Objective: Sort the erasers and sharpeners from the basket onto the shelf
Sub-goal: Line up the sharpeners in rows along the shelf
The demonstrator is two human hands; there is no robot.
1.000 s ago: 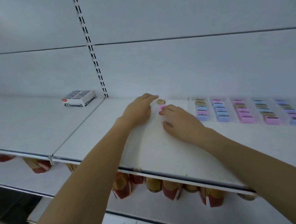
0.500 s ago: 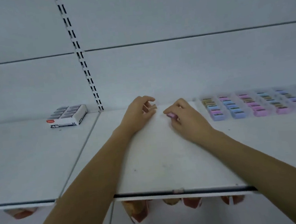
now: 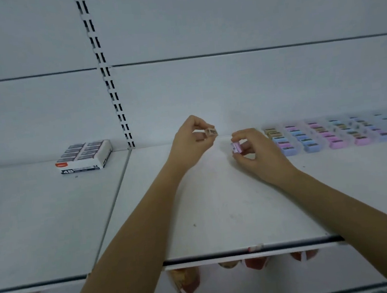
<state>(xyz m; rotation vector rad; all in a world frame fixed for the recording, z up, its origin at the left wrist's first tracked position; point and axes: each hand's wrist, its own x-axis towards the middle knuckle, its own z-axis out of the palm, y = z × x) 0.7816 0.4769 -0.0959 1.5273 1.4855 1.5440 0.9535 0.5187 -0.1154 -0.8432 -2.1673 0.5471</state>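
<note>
pinches a small tan sharpener between thumb and fingertips of the left hand, raised just above the white shelf near the back wall. grips a pink sharpener between thumb and curled fingers of the right hand, low over the shelf and just beside the left. keeps the two apart from each other and, by the look of it, off the board.

likely to handle as light, hard little plastic blocks: stiff, no give, smooth enough to slip from a loose pinch, apt to bounce or skitter if dropped. best taken by the two flat sides, as here, away from the blade face. calls for little force.

boxy and short in look, one dull tan with a dark mark on its face, one pale pink with a darker end; too blurred for finer detail.

to the right, rows of pastel sharpeners in pink, blue and tan, lined along the back of the shelf. to the left, past the slotted rail, an open box of erasers marked 4b. no basket in view. under the shelf edge, red and tan packets.
</note>
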